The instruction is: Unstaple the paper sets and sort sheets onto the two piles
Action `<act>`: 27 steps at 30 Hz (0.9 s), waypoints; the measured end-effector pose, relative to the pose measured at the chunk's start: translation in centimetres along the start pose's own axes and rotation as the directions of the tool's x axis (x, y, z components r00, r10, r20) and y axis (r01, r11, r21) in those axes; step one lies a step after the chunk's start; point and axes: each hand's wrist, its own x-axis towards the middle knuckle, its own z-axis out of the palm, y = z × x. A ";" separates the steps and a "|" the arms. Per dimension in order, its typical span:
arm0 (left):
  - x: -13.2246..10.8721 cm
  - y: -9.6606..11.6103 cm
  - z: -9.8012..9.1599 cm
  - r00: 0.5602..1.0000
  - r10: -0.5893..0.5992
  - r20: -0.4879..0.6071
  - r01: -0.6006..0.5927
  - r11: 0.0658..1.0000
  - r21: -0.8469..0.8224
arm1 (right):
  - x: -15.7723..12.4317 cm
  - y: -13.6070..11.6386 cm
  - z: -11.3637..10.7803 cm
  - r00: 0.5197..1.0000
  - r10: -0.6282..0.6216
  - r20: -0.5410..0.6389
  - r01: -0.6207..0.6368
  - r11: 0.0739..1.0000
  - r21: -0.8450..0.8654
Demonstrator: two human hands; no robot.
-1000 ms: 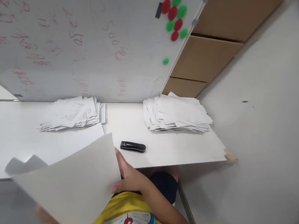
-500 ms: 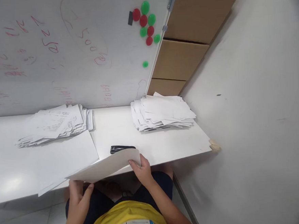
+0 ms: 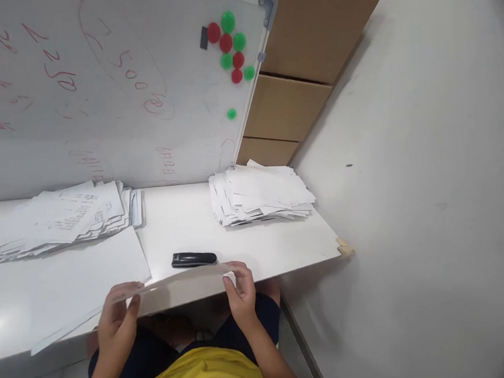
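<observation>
Head view. I take the black stapler (image 3: 193,260) as landmark; it lies on the white surface (image 3: 180,220), near its front edge. The held paper (image 3: 181,289) is directly on the person's side of the stapler, raised and seen nearly edge-on, with a slight bow along its length. I cannot tell whether it is one sheet or several, nor whether it touches the stapler.

Left hand (image 3: 115,325): nearer the person than the stapler and to its left, pinching the paper's left end between thumb and fingers. Right hand (image 3: 242,298): to the right of the stapler and nearer the person, thumb and fingers closed on the paper's right end.

Left of the stapler, loose paper (image 3: 86,284) lies flat, partly over the front edge. Beyond that, far left of the stapler, I log an uneven stack with printing on top (image 3: 70,216). Beyond the stapler and to its right sits a second stack, plain on top (image 3: 269,188), its edges ragged.

Behind the stapler stands a whiteboard (image 3: 179,142) with red handwriting. Above and to the right of the stapler, the board carries four red discs (image 3: 225,42), five green discs (image 3: 239,41) and a small black block (image 3: 203,37). Cardboard boxes (image 3: 289,103) show farther right.
</observation>
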 end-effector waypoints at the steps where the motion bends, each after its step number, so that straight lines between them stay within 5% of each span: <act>1: 0.0 -0.1 -0.3 0.999 0.009 0.032 -0.009 1.000 0.018 | 0.1 -0.1 -0.2 1.000 -0.012 0.015 0.012 1.000 0.018; 6: -0.2 1.2 -2.3 0.969 -0.108 0.224 0.046 0.963 0.265 | 1.2 -3.1 -2.5 0.970 -0.043 0.238 0.043 0.999 0.004; 10: 0.3 3.2 -3.3 0.943 -0.072 0.326 -0.013 0.967 0.253 | 2.8 -6.7 -5.9 0.937 0.084 0.338 -0.050 0.993 -0.109; 13: 1.4 4.9 -2.3 0.926 -0.033 0.376 -0.067 0.966 0.250 | 4.0 -7.1 -9.1 0.928 0.350 0.126 -0.320 0.924 -0.211; 15: 2.2 6.2 -0.6 0.917 0.043 0.397 -0.176 0.936 0.304 | 4.7 -6.0 -11.2 0.866 0.497 -0.047 -0.498 0.854 -0.152; 19: 3.5 8.2 4.4 0.755 0.252 0.606 -0.519 0.794 0.316 | 5.5 -3.6 -14.7 0.753 0.645 -0.129 -0.656 0.750 -0.085; 23: 4.5 5.8 8.6 0.587 0.319 0.744 -0.703 0.656 0.273 | 5.3 -2.6 -16.9 0.707 0.691 -0.150 -0.707 0.688 -0.161; 27: 4.6 2.0 9.8 0.537 0.326 0.778 -0.763 0.581 0.283 | 4.3 -2.3 -17.7 0.641 0.761 -0.097 -0.764 0.620 -0.178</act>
